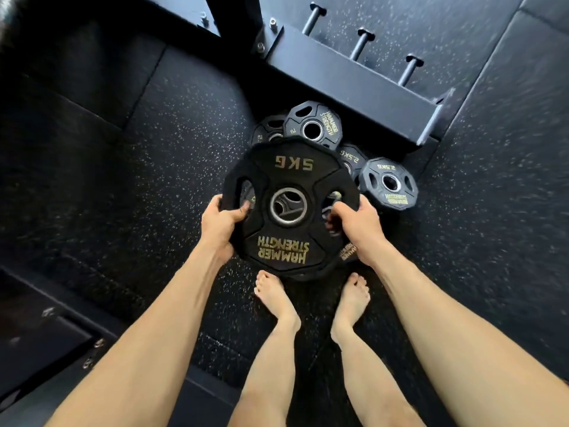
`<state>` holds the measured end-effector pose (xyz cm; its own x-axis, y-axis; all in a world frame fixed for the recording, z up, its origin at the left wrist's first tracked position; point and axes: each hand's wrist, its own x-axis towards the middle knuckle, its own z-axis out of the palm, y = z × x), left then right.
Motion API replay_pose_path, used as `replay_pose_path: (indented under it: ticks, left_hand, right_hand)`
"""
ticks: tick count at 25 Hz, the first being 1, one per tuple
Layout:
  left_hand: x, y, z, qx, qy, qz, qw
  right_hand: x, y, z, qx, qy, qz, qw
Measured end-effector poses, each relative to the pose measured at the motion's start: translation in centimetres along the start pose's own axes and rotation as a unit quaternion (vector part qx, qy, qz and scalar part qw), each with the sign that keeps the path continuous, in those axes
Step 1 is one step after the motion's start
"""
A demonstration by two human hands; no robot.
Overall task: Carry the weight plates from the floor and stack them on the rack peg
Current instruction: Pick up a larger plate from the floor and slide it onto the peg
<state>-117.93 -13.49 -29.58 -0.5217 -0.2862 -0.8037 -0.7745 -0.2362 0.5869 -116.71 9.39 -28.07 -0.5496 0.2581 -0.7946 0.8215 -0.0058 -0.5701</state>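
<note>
A black 5 kg weight plate (286, 180) with gold lettering is held flat above the floor, in front of my bare feet. My left hand (220, 223) grips its left edge with fingers through the left slot. My right hand (357, 221) grips the right edge, fingers curled into the right slot. Another plate's edge (348, 251) shows just beneath it. Several small 2.5 kg plates lie on the floor beyond, one (312, 126) by the rack base, one (388, 184) to the right. The dark rack beam (354, 78) carries three pegs, the nearest (409, 70) bare.
Black speckled rubber flooring (154, 155) surrounds me. The rack's upright and bolted base (234, 23) stand at the top centre. A dark low platform with bolts (46, 331) lies at the lower left. My bare feet (277, 300) stand just behind the plate.
</note>
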Motion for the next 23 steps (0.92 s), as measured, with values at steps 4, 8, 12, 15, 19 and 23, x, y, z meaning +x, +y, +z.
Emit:
replay_pose_path:
  ticks: [4, 8, 12, 15, 19, 23]
  left_hand:
    - [-13.3, 6.9, -2.3, -0.026, -0.022, 0.048, 0.998]
    - [-24.9, 12.3, -4.5, -0.050, -0.061, 0.100, 0.992]
    - [-35.5, 14.0, -6.9, -0.091, -0.053, 0.139, 0.985]
    - [-40.9, 12.9, -8.7, -0.145, -0.025, 0.161, 0.976]
    - [-46.6, 10.6, -10.0, -0.208, 0.058, 0.216, 0.952]
    - [-53.0, 6.4, -9.7, -0.299, 0.187, 0.245, 0.903]
  right_hand:
    - [-11.5, -7.0, -3.4, 0.007, -0.017, -0.042, 0.999]
    - [-22.2, -12.4, -6.8, 0.017, -0.049, -0.086, 0.995]
    - [-31.7, -16.0, -9.6, -0.012, -0.090, -0.177, 0.980]
    - [-35.7, -16.9, -10.0, -0.035, -0.114, -0.212, 0.970]
    - [-38.1, -17.9, -9.5, -0.073, -0.174, -0.264, 0.946]
    - [-40.4, -19.0, -8.7, -0.163, -0.305, -0.301, 0.889]
